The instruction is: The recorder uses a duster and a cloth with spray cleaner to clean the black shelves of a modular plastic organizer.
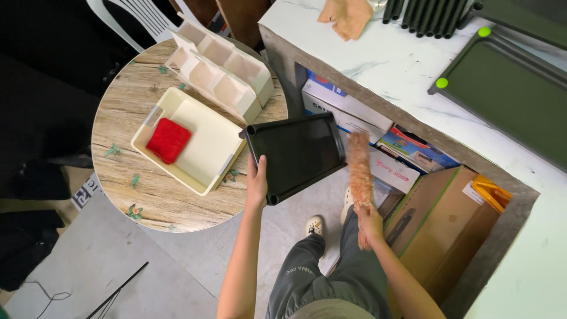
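So we're looking straight down at our own arms here. Our left arm is stretched forward, nearly straight, and the left hand (256, 184) is clamped on the near edge of a black tray (297, 155), thumb on top, fingers tucked under so we can't see them. The tray is held up in the air, tilted a bit, with its far corner overlapping the rim of the round wooden table (124, 177).

Our right arm is bent at the elbow, and the right hand (371, 221) is closed in a fist around the handle end of a fluffy orange duster (359, 168). The duster points forward from the hand, its tip just beside the tray's right edge; we can't tell if it's touching.

On the table sit a cream bin (212, 150) with a red cloth (169, 140) inside and a cream divider insert (221, 68). To our right there's a marble counter (390, 65) with dark green trays (508, 88) on top and boxes (378, 133) stacked underneath.
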